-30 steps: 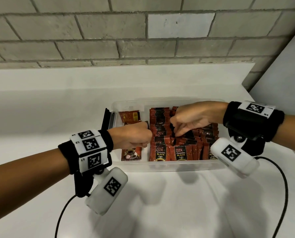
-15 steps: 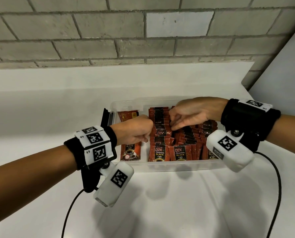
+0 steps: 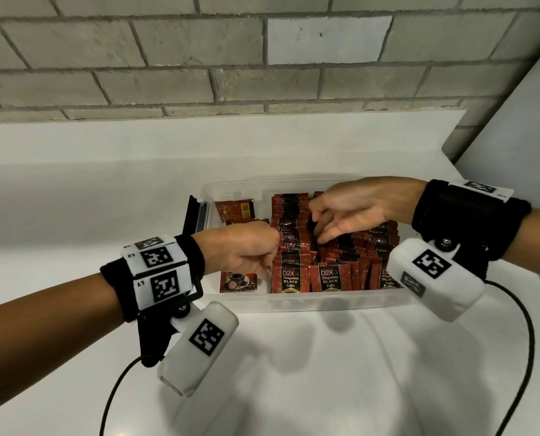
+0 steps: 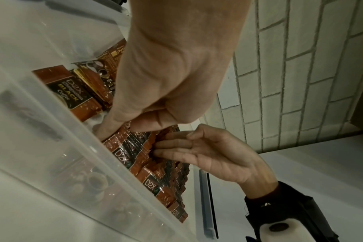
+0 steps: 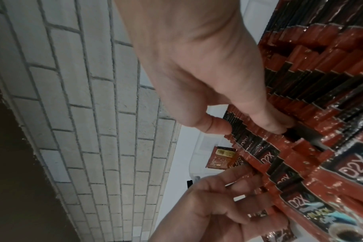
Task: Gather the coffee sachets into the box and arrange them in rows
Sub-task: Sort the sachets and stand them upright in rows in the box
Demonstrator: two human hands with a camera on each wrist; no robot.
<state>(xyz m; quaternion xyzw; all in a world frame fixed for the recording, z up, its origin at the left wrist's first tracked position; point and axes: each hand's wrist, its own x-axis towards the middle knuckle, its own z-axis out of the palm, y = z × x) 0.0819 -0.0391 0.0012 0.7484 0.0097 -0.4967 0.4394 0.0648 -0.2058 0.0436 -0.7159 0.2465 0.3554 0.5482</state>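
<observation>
A clear plastic box (image 3: 325, 302) holds several upright rows of red and black coffee sachets (image 3: 330, 278). My left hand (image 3: 253, 250) is at the left side of the leftmost row, with thumb and curled fingers (image 4: 151, 121) pinching the sachets (image 4: 124, 147) there. From the right, my right hand (image 3: 341, 215) reaches over the middle rows. Its fingers (image 4: 172, 147) are nearly straight, and their tips (image 5: 276, 126) push into a gap between the sachets (image 5: 300, 147). Two loose sachets lie flat in the box's left part, one at the back (image 3: 235, 209) and one at the front (image 3: 237, 281).
The box stands on a white counter (image 3: 293, 372) below a white ledge and a grey brick wall (image 3: 262, 58). A black clip (image 3: 196, 212) sticks out at the box's left end. Cables (image 3: 523, 341) hang from both wrist cameras over the counter.
My right hand has gone from a curled pinch to nearly straight fingers pushed into the rows. The left hand has slid right, against the leftmost row.
</observation>
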